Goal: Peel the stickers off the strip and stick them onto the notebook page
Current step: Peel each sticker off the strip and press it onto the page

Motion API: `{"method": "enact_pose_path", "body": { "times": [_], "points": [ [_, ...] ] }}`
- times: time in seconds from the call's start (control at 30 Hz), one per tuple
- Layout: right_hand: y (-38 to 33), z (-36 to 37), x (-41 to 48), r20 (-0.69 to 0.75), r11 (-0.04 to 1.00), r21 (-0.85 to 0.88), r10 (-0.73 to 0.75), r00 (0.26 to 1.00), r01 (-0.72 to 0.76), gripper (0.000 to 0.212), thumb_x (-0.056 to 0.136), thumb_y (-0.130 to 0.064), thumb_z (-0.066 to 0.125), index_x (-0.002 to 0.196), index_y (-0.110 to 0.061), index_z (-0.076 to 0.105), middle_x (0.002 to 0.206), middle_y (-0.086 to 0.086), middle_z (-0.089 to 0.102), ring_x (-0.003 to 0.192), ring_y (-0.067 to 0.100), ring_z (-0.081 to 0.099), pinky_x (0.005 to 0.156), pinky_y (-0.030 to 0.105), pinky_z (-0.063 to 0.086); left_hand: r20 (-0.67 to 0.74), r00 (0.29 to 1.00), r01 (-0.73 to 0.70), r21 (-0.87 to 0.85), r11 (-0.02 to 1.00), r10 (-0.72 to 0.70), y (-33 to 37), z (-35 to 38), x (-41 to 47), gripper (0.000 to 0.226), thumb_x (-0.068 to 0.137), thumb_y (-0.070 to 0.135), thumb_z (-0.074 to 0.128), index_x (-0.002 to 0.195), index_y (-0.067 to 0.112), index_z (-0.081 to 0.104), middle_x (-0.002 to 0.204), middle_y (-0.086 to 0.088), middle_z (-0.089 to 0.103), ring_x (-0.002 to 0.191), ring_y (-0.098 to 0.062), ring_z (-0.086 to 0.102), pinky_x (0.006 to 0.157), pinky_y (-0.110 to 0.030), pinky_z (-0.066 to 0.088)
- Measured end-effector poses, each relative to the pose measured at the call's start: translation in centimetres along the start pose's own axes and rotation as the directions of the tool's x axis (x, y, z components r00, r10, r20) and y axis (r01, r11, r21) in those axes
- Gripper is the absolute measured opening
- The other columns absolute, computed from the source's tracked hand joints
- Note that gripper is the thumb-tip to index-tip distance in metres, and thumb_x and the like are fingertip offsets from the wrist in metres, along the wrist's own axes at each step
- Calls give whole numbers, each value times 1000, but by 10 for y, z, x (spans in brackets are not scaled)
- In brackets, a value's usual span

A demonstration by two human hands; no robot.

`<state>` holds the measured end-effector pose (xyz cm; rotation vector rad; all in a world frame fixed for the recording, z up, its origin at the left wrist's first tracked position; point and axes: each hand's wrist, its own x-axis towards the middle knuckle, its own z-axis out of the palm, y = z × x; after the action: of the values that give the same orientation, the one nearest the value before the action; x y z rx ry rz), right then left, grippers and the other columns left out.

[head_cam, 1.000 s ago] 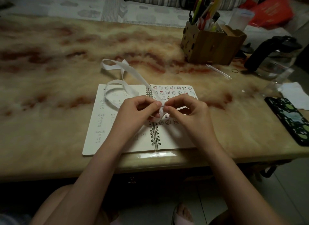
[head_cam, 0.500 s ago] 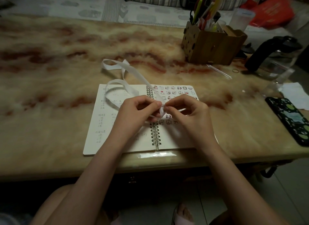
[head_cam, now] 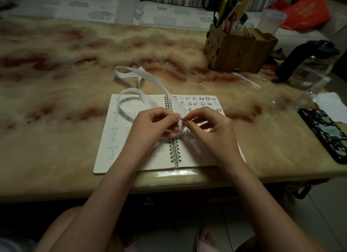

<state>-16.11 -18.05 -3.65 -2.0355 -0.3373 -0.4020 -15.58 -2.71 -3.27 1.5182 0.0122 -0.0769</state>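
While the left grip [head_cam: 154,126] pinches the strip [head_cam: 154,80] (looped), the right grip [head_cam: 214,129] pinches it above the notebook [head_cam: 112,137].

White strip [head_cam: 150,78] curling over open notebook [head_cam: 120,139]

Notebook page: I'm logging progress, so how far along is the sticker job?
Done: rows of stickers cover the top of the notebook page. In hand: the left hand holds the strip while the right hand pinches at it. Left: the lower page is bare.
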Motion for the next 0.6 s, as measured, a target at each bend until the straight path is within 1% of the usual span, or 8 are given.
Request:
{"method": "enact_pose_path", "body": {
  "times": [0.07,0.17,0.27,0.3,0.37,0.47,0.53,0.6],
  "points": [
    [0,0,0,9,1000,-18,-8,1000,9,7,80,-6,70,81,-13,68,82,-10,66,75,6,61,62,26,48,-1,1000,8,3,1000,-8,0,0,0,11,88,10,65,80,5,71,67,-7,70,66,-15,68,61,-22,57],
    [1,-1,1,44,1000,2,16,999,-16,5,80,-12,72,81,-14,67,93,-2,57,79,6,54,67,16,43,-22,999,24,14,1000,-23,-1,0,1,10,88,13,66,80,8,71,68,-8,70,66,-16,69,61,-23,58],
    [-1,-4,2,55,997,50,61,997,-64,5,80,-16,73,81,-17,68,93,-2,55,81,10,51,70,22,43,-44,999,4,57,998,-2,-1,-1,1,11,88,15,66,80,9,71,62,-2,68,61,-12,66,61,-24,57],
    [-3,-5,2,66,994,74,72,995,-77,5,80,-15,73,81,-15,69,91,-2,58,80,9,52,69,24,44,-53,999,-3,71,997,6,-2,-1,1,12,88,16,65,80,9,70,61,-1,67,61,-13,65,62,-27,57],
    [-7,-8,1,100,977,162,126,987,-141,4,79,-12,73,81,-10,70,84,-2,64,73,7,54,63,23,44,-74,997,-12,88,996,19,-2,-3,1,12,89,16,65,82,8,70,61,-1,67,62,-17,64,65,-30,58],
    [-10,-14,0,170,909,286,265,949,-304,3,80,-7,72,81,-7,69,75,5,67,58,4,53,47,17,42,-99,995,-16,107,994,27,-3,-5,3,12,89,16,64,83,8,70,61,0,67,65,-21,64,67,-34,59],
    [-7,-16,0,247,863,290,350,904,-414,3,80,-3,71,81,-4,69,69,6,68,50,3,53,42,14,39,-98,995,-17,113,993,29,-4,-5,3,11,89,16,64,82,10,70,61,1,67,65,-19,64,67,-33,59],
    [-5,-16,0,306,850,233,398,865,-473,3,79,-3,72,78,-5,69,62,-1,67,45,4,52,44,10,37,-95,995,-25,117,993,36,-4,-5,4,11,89,16,64,81,11,70,60,2,67,64,-17,64,65,-30,58]
  ]
}}
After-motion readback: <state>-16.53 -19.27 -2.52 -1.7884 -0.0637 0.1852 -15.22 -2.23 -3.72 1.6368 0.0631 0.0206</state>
